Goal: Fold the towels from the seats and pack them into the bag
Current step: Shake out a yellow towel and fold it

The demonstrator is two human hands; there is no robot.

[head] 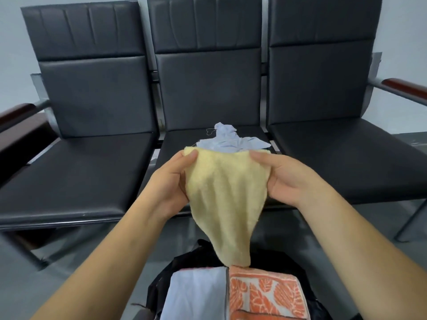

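Thumbs (190, 156) of the left hand (169, 181) and right hand (285, 179) pinch the top corners of the yellow towel (226, 199). It hangs between them, equally near both, long axis down toward the near black bag (160, 286), tip touching a folded orange towel (265, 296) beside a white towel (196, 294) inside. A crumpled blue towel (228, 139) lies on the far middle seat (180, 146).

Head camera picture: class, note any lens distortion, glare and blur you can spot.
Head view: the wide-angle lens bows the seats outward at the edges; soft, even light, faint sheen, no hard shadows; the yellow towel is sharp, the frame corners slightly smeared.
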